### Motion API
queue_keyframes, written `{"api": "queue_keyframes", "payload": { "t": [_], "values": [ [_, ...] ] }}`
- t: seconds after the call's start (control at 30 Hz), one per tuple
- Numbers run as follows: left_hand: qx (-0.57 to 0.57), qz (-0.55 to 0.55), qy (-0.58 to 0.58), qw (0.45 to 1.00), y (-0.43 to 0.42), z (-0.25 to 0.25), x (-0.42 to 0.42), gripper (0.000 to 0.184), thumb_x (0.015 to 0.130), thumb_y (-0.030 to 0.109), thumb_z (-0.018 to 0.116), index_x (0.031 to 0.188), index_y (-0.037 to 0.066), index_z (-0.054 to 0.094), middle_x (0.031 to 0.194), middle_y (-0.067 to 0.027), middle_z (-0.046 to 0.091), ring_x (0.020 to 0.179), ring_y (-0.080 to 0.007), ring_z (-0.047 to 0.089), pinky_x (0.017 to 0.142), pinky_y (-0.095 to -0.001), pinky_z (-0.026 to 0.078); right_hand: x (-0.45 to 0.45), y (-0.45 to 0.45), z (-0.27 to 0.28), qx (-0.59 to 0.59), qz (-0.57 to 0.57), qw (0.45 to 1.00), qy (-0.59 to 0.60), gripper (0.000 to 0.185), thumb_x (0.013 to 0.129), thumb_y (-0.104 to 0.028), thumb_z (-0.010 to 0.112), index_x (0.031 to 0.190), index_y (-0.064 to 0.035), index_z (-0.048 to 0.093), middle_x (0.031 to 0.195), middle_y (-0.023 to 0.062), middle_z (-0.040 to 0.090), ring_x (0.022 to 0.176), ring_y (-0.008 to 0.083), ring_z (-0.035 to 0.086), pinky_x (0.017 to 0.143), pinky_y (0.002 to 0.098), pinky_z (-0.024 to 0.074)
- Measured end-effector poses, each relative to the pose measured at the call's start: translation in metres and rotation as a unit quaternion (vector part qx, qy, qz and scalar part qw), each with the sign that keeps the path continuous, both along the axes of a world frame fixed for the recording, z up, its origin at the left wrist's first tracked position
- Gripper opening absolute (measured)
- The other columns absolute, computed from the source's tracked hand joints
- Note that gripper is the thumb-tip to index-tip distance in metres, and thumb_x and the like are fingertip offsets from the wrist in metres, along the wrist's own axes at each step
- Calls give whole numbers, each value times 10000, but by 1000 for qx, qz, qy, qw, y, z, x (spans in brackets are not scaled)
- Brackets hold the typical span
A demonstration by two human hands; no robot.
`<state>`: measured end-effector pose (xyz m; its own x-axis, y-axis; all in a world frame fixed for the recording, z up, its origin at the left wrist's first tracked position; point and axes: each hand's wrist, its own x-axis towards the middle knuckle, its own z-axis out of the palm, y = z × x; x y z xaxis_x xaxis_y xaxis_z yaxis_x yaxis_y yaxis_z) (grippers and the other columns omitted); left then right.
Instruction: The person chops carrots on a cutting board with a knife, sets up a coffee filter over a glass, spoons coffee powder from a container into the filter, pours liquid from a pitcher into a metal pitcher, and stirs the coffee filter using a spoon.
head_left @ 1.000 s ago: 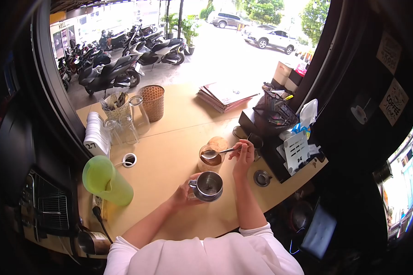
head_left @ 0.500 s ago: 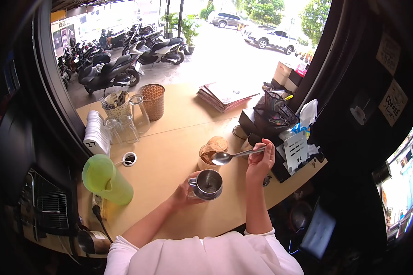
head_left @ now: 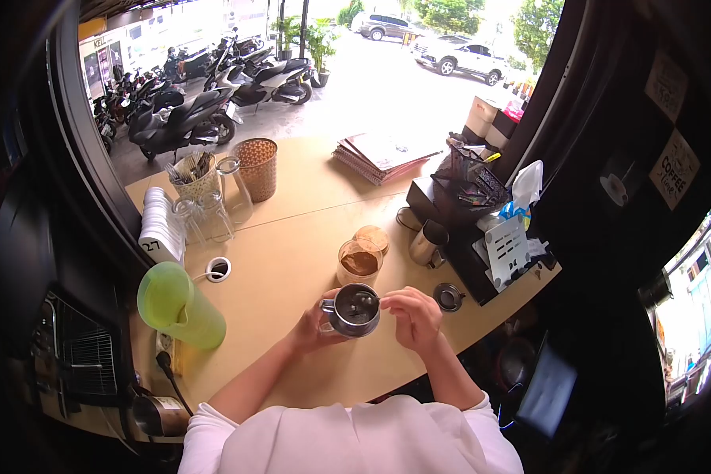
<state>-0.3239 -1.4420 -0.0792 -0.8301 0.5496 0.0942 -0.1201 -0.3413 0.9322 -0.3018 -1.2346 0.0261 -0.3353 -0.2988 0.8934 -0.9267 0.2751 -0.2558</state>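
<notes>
My left hand [head_left: 314,325] is wrapped round a metal drip coffee filter [head_left: 344,327], with a clear glass handle showing below it. Dark contents with shiny specks lie inside the filter. At its right rim, my right hand [head_left: 415,317] is closed, fingertips pinched on the spoon; its handle and bowl are mostly hidden by the hand and the rim. Just beyond stands an open clear jar [head_left: 359,272] of brown powder. A round tan lid [head_left: 374,236] lies behind the jar. To the right of my right hand is a small round metal lid [head_left: 449,297].
A steel pitcher [head_left: 428,243] stands at the right by a black box with a pen basket [head_left: 472,186]. On the left are a green jug [head_left: 183,312], glass mugs [head_left: 213,221] and white number markers [head_left: 161,229]. Booklets [head_left: 383,158] are stacked at the back.
My right hand has moved down and left from above the jar to the filter's rim, taking the spoon with it. The left hand keeps its hold, and the view has shifted slightly.
</notes>
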Motion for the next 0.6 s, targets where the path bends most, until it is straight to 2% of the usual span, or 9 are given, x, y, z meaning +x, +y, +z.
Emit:
{"api": "queue_keyframes", "payload": {
  "t": [0.03, 0.07, 0.17, 0.27, 0.33, 0.43, 0.5, 0.57, 0.6],
  "values": [
    [8, -2, -11, 1000, 0, 5, 2, 606, 806, 74, 694, 1342, 80, 412, 1275, -31, 501, 1173, -166, 506, 979, -344, 472, 3, -2, 3, 9, 6, 1000, 1, 221, 785, 108, 561, 990, 25, 556, 836, 144, 645, 560, 244, 579, 499, 291, 469],
    [69, -30, -118, 990, -2, 12, 2, 593, 813, 73, 682, 1342, 84, 414, 1275, -26, 498, 1178, -163, 499, 978, -344, 473, 3, -2, 2, 5, 2, 1000, 8, 161, 828, 74, 536, 981, 27, 554, 821, 143, 648, 559, 227, 581, 501, 286, 469],
    [146, -70, -239, 957, -3, 23, 3, 614, 797, 48, 694, 1342, 87, 415, 1273, -25, 493, 1177, -159, 496, 978, -345, 473, 5, -1, -2, 1, -8, 1000, 12, 83, 914, 5, 487, 964, 30, 549, 791, 143, 655, 558, 193, 588, 505, 275, 471],
    [87, -39, -143, 985, -1, 5, 1, 652, 770, 26, 720, 1342, 86, 414, 1272, -29, 493, 1168, -159, 503, 979, -344, 472, 5, 0, -2, -5, -13, 1000, 12, 77, 916, 1, 490, 963, 29, 544, 790, 147, 654, 564, 197, 594, 509, 275, 477],
    [12, -18, -42, 999, -1, -3, 1, 637, 784, 251, 637, 1354, 107, 393, 1299, -43, 478, 1194, -184, 492, 983, -385, 469, 6, -1, -6, -37, -20, 999, 23, 69, 916, -3, 493, 957, 29, 539, 781, 149, 650, 571, 198, 598, 514, 276, 480],
    [-115, 13, 149, 982, -2, -4, 0, 788, 831, 709, 451, 1379, 152, 352, 1353, -69, 446, 1251, -233, 466, 988, -472, 464, 6, -4, -8, -18, -2, 1000, -2, 95, 885, 41, 509, 967, 21, 553, 838, 152, 656, 590, 220, 598, 512, 282, 477],
    [-206, 69, 315, 924, 0, 0, 0, 782, 837, 710, 440, 1380, 155, 349, 1355, -69, 446, 1252, -234, 464, 986, -479, 464, 10, -4, -10, -73, -14, 997, -5, 75, 936, -24, 474, 968, 6, 534, 843, 137, 647, 575, 190, 579, 514, 267, 471],
    [-62, 4, -6, 998, 0, 13, 2, 766, 842, 705, 438, 1377, 165, 352, 1354, -69, 447, 1256, -239, 460, 984, -492, 462, 6, -3, -11, -174, -22, 984, -20, 106, 975, -92, 446, 967, -9, 511, 836, 116, 626, 560, 157, 552, 512, 252, 461],
    [15, -31, -172, 984, 0, 23, 7, 757, 845, 703, 436, 1376, 169, 353, 1354, -68, 447, 1258, -241, 458, 983, -498, 460, 5, -2, -13, -246, -26, 968, -40, 129, 990, -128, 437, 966, -16, 498, 826, 102, 610, 551, 140, 534, 510, 244, 454]
  ]
}}
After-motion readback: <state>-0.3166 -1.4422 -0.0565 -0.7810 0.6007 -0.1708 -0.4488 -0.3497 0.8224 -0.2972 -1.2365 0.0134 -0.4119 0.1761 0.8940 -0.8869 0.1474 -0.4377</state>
